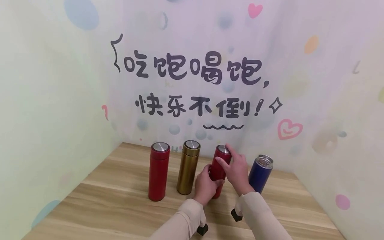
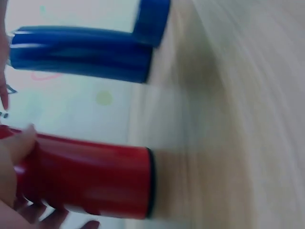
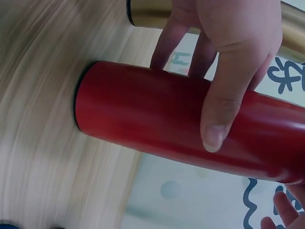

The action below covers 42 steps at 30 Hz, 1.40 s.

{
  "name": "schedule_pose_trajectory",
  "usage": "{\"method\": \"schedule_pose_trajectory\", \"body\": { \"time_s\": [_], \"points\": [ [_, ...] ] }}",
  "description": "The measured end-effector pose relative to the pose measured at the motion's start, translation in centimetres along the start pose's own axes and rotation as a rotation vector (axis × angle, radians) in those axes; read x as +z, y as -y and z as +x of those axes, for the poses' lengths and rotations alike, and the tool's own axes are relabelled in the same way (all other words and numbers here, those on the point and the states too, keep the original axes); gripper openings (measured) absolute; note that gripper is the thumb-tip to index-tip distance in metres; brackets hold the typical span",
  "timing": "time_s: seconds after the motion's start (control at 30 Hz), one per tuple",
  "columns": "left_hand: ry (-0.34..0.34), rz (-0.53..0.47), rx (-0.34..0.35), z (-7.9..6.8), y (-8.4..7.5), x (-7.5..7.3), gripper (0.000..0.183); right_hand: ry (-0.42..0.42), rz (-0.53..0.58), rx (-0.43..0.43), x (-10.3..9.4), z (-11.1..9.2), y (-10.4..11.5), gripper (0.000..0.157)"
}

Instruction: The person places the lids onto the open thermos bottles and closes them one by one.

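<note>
A red thermos point(image 1: 218, 171) stands upright on the table, with a steel disc on top of its lid point(image 1: 222, 149). My left hand point(image 1: 205, 185) grips its body, the thumb lying across the front in the right wrist view. Around the top my right hand point(image 1: 238, 171) holds the lid between thumb and fingers; only some right fingertips point(image 3: 284, 210) show in the right wrist view. To the right is a blue thermos point(image 1: 260, 173) without a lid, its steel mouth showing. A short blue cylinder point(image 2: 152, 21) appears beside it in the left wrist view, partly cut off.
Left of the hands stand a gold thermos point(image 1: 188, 170) and another red thermos point(image 1: 159, 175), both with lids on. The wooden table point(image 1: 99, 206) meets a printed backdrop point(image 1: 192, 33) with dark lettering behind the bottles. Pale walls rise on both sides.
</note>
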<state>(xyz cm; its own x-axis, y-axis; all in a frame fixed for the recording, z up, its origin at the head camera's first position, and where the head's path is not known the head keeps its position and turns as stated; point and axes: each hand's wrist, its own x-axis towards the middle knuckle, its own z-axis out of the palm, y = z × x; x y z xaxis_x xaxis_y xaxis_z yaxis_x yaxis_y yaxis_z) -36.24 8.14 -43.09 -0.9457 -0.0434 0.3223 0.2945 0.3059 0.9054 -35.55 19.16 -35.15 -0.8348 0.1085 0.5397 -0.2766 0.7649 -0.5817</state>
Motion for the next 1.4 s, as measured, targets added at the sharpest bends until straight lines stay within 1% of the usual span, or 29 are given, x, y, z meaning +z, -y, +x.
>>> {"method": "schedule_pose_trajectory", "body": {
  "time_s": [0.13,0.23,0.3,0.4,0.5,0.6,0.67,0.73,0.87,0.97,1.1,1.17,1.23,1.3,1.4],
  "points": [
    [-0.016,0.069,0.001,-0.2,-0.8,-0.1,0.070,0.031,0.004,-0.024,-0.5,-0.1,-0.3,0.076],
    [-0.028,0.123,-0.009,-0.5,-1.2,-0.2,0.077,0.052,0.030,-0.054,-1.0,-0.5,-0.6,0.081],
    [-0.040,0.145,-0.009,-0.7,-1.5,-0.4,0.083,0.051,0.037,-0.074,-1.5,-0.9,-1.1,0.083],
    [-0.079,0.149,0.029,-1.0,-2.2,-0.6,0.086,0.029,0.029,-0.095,-2.5,-1.6,-1.9,0.082],
    [-0.132,0.122,0.105,-1.5,-2.8,-0.6,0.079,0.012,0.005,-0.105,-3.6,-2.6,-3.0,0.080],
    [-0.189,0.071,0.180,-2.3,-3.2,-0.3,0.068,0.009,-0.010,-0.114,-4.6,-3.6,-4.4,0.080],
    [-0.211,0.026,0.226,-2.8,-3.3,0.0,0.062,0.014,-0.021,-0.107,-5.2,-4.2,-5.3,0.079],
    [-0.218,-0.013,0.269,-3.3,-3.5,0.2,0.058,0.027,-0.026,-0.098,-5.7,-4.7,-6.0,0.078],
    [-0.221,-0.061,0.345,-4.1,-3.5,0.8,0.053,0.047,-0.030,-0.087,-6.2,-5.9,-7.0,0.075],
    [-0.247,-0.083,0.402,-4.6,-3.4,1.6,0.051,0.030,-0.023,-0.115,-6.1,-6.7,-7.8,0.072],
    [-0.273,-0.091,0.477,-5.0,-3.3,2.7,0.050,0.005,-0.009,-0.146,-6.1,-7.6,-8.6,0.070],
    [-0.277,-0.090,0.502,-5.1,-3.3,3.2,0.052,-0.001,-0.011,-0.154,-6.1,-7.9,-8.9,0.068],
    [-0.267,-0.097,0.509,-5.2,-3.2,3.6,0.052,-0.006,-0.026,-0.158,-6.2,-8.3,-9.2,0.067],
    [-0.248,-0.107,0.502,-5.4,-3.2,3.9,0.052,-0.010,-0.042,-0.158,-6.2,-8.6,-9.5,0.066],
    [-0.209,-0.115,0.469,-5.7,-2.9,4.5,0.052,-0.019,-0.062,-0.161,-6.1,-9.3,-10.1,0.064]
  ]
}}
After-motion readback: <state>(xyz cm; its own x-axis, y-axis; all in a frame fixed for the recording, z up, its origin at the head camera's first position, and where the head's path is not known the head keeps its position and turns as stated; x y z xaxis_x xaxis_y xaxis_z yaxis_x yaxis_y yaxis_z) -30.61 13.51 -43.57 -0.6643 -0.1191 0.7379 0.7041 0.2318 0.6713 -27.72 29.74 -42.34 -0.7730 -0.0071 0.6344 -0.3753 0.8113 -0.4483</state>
